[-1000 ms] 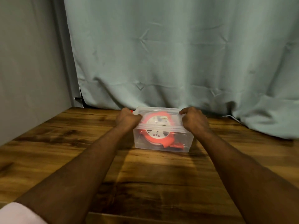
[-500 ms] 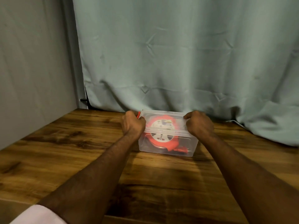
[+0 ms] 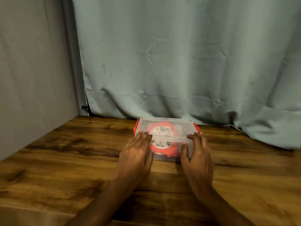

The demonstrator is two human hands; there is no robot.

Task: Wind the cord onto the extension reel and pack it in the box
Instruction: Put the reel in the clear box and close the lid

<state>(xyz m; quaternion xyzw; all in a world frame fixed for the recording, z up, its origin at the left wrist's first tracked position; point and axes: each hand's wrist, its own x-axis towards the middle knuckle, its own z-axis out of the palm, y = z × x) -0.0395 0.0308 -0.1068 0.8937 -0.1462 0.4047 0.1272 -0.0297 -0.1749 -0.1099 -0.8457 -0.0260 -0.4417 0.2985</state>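
Clear lidded box (image 3: 166, 128) sits mid-frame on the wooden desk (image 3: 65, 160), orange extension reel (image 3: 161, 141) packed inside. Left hand (image 3: 136, 154) and right hand (image 3: 197, 154) flank its near corners, fingers straight and relaxed, gripping nothing.

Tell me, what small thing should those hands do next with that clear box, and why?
Probably just draw both hands back. The orange reel already lies inside the clear box, the lid is on, and the red latches at both ends look folded down. The left hand and right hand are open at the box's near corners, gripping nothing.
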